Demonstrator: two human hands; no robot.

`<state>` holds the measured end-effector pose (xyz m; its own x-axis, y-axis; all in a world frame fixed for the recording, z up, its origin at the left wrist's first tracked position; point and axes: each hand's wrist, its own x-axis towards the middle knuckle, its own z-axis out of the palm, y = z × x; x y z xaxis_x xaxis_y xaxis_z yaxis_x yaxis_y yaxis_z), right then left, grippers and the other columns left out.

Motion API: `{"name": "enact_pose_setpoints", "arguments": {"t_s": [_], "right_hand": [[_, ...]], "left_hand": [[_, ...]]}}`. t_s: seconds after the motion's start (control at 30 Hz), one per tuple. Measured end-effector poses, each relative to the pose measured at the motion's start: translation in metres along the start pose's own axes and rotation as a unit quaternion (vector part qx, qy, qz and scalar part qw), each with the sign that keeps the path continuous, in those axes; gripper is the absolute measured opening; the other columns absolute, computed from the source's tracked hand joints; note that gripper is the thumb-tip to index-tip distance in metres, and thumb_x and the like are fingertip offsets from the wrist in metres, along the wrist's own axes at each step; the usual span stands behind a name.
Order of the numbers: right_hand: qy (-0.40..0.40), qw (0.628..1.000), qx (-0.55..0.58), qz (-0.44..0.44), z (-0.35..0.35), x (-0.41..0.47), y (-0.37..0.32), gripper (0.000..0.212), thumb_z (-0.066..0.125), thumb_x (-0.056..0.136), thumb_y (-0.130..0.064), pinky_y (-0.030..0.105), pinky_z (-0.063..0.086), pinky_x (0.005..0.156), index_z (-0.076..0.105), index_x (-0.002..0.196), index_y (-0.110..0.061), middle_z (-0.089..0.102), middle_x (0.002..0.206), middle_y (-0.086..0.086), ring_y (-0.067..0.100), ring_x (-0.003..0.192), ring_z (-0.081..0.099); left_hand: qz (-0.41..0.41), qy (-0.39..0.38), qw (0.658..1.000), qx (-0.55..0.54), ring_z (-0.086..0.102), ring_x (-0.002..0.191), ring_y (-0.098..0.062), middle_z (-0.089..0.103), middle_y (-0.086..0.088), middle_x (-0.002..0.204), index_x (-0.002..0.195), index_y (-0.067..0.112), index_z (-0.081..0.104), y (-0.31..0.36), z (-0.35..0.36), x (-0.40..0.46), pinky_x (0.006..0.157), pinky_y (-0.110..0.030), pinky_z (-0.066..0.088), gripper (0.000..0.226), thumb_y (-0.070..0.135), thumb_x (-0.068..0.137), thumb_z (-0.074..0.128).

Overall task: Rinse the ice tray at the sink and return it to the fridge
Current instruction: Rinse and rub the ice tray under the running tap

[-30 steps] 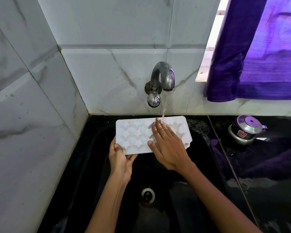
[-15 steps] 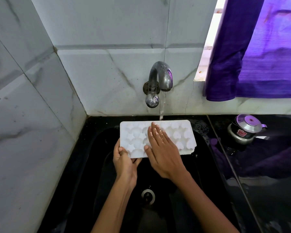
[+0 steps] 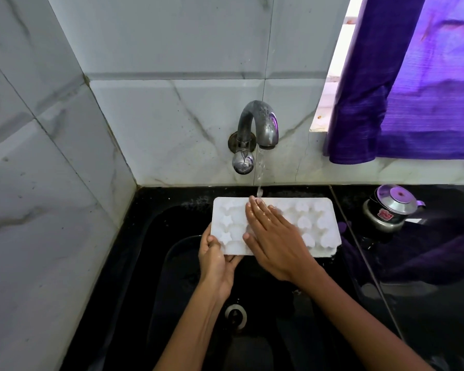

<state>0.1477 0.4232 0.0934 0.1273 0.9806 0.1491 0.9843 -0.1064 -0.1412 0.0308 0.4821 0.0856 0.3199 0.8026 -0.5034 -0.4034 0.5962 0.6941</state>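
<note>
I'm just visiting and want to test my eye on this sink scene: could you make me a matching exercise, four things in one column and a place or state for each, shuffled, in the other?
Things:
1. ice tray
2. tap
3. curtain
4. metal pot

Places or states:
A. hangs at the window, purple
B. stands on the black counter right of the sink
C. runs water, fixed to the tiled wall
D. held over the black sink, white

Pairs: 1-D, 2-C, 3-A, 4-B
</note>
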Motion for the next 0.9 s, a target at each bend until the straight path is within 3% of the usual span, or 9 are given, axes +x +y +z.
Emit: {"name": "enact_pose_setpoints", "arguments": {"t_s": [0.13,0.27,0.5,0.6,0.7,0.8,0.9], "right_hand": [[-0.01,0.998,-0.012,0.069,-0.002,-0.013,0.024,0.081,-0.008,0.085,-0.065,0.029,-0.009,0.118,-0.007,0.148,-0.014,-0.01,0.157,0.002,0.014,0.146,-0.008],[0.001,0.993,-0.026,0.116,-0.006,0.006,0.021,0.087,-0.003,0.085,-0.064,0.031,-0.013,0.117,-0.002,0.15,-0.007,-0.005,0.159,0.01,0.017,0.147,-0.007],[-0.04,0.998,-0.023,-0.037,-0.004,-0.013,0.001,0.07,0.0,0.094,-0.054,0.03,-0.01,0.118,0.0,0.15,-0.012,-0.006,0.157,0.005,0.016,0.147,-0.006],[-0.01,0.999,-0.017,0.04,-0.004,-0.012,0.014,0.077,-0.002,0.09,-0.059,0.026,-0.014,0.116,-0.001,0.15,-0.012,-0.008,0.155,0.003,0.016,0.147,-0.007],[-0.013,0.994,-0.019,0.102,-0.002,0.004,0.013,0.091,-0.01,0.081,-0.065,0.032,-0.014,0.116,-0.003,0.15,-0.007,-0.013,0.156,0.008,0.017,0.146,-0.014],[-0.008,0.997,-0.024,0.078,0.003,0.015,-0.002,0.088,-0.007,0.086,-0.064,0.034,-0.01,0.118,0.004,0.15,-0.004,-0.003,0.158,0.012,0.022,0.147,-0.008],[0.007,0.998,-0.06,0.029,0.007,0.013,-0.008,0.065,0.016,0.097,-0.045,0.039,0.011,0.117,0.03,0.145,-0.002,0.027,0.153,0.015,0.026,0.144,0.022]], "left_hand": [[-0.007,-0.004,1.0,0.018,0.064,0.102,-0.026,0.064,-0.008,0.117,0.126,0.025,0.053,0.0,0.0,0.003,0.078,-0.043,0.055,0.034,0.02,0.104,0.027],[-0.024,-0.032,0.998,0.043,0.063,0.104,-0.026,0.064,-0.008,0.118,0.127,0.025,0.053,-0.006,0.013,-0.001,0.075,-0.042,0.056,0.036,0.021,0.105,0.025],[-0.022,0.017,1.0,-0.013,0.065,0.093,-0.026,0.066,-0.01,0.112,0.129,0.022,0.052,-0.003,0.005,0.014,0.058,-0.034,0.057,0.037,0.018,0.104,0.025],[-0.022,0.005,1.0,-0.014,0.063,0.105,-0.03,0.063,-0.013,0.121,0.132,0.02,0.049,-0.002,0.003,0.015,0.068,-0.04,0.056,0.037,0.018,0.104,0.024],[-0.031,-0.017,0.999,0.006,0.063,0.106,-0.028,0.064,-0.011,0.12,0.132,0.022,0.049,-0.009,0.01,0.008,0.078,-0.043,0.055,0.037,0.017,0.104,0.025],[-0.046,-0.035,0.998,0.024,0.064,0.106,-0.028,0.065,-0.009,0.12,0.128,0.024,0.054,-0.018,0.015,0.006,0.079,-0.043,0.056,0.035,0.018,0.104,0.029],[-0.054,-0.023,0.998,0.007,0.064,0.104,-0.026,0.066,-0.007,0.117,0.128,0.024,0.056,-0.021,0.013,0.008,0.068,-0.037,0.058,0.035,0.018,0.103,0.031]]}}
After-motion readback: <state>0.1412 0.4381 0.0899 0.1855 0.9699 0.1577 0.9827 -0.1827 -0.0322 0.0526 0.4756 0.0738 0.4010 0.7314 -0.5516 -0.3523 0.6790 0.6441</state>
